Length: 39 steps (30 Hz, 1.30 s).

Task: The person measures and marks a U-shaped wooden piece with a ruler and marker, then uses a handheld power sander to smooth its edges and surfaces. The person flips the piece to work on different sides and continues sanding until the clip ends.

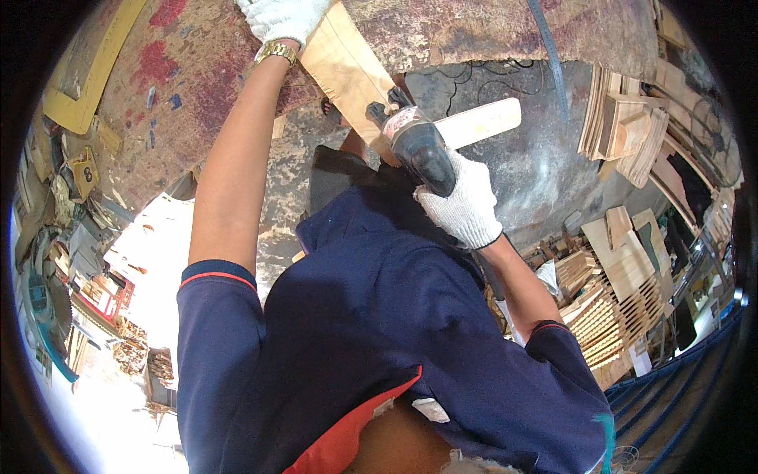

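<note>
A long pale wooden board [345,67] with a drawn line runs from the workbench toward my body. On the board's far left edge rests my left hand [286,17], in a white knit glove with a gold watch at the wrist; the upper picture edge cuts off its fingers. My right hand [467,204], also gloved, is wrapped round the back of a black power tool [422,150], seemingly a jigsaw. The tool's front end meets the near end of the board, and its blade cannot be made out. Just right of the tool lies a pale strip of wood with a rounded end [482,125].
The worn workbench top [213,71] has red and blue paint stains. A yellow frame [75,107] lies at the far left. Stacked wooden pieces [624,130] and slats [612,320] stand at right. Thin dark cables [474,75] trail beyond the tool, near a blue-grey strip [550,55].
</note>
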Each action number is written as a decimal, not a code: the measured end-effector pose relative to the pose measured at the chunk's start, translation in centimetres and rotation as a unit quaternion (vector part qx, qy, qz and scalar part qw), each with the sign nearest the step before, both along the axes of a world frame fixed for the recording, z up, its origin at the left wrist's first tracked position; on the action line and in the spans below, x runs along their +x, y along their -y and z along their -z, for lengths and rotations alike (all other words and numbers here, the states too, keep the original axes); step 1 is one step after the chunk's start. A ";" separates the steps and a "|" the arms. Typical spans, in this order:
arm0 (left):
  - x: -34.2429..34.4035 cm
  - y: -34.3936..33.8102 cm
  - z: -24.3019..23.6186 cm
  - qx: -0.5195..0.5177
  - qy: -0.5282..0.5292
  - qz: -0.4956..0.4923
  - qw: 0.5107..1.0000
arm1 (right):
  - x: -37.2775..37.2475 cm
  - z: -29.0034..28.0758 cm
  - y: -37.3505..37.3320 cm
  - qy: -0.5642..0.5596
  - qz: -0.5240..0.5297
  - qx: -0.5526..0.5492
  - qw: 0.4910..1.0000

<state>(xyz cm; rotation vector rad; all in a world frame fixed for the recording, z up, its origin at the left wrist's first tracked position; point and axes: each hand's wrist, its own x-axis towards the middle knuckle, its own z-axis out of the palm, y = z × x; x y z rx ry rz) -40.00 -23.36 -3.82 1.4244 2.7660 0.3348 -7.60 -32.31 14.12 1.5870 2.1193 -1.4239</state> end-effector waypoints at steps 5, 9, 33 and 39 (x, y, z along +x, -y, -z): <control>0.1 -0.1 -0.3 -0.015 0.005 -0.003 1.000 | -0.3 0.0 -0.1 -0.001 0.006 -0.005 1.000; 0.0 -0.1 -0.6 -0.024 0.009 0.005 1.000 | -0.7 -0.1 -0.3 -0.001 0.003 -0.003 1.000; -0.4 0.8 -0.2 0.053 0.018 0.012 0.998 | -2.0 0.6 -0.9 0.011 -0.028 -0.015 0.999; -0.4 1.3 -0.6 0.072 0.015 0.021 0.997 | -2.0 0.4 -0.9 0.026 -0.021 -0.013 0.999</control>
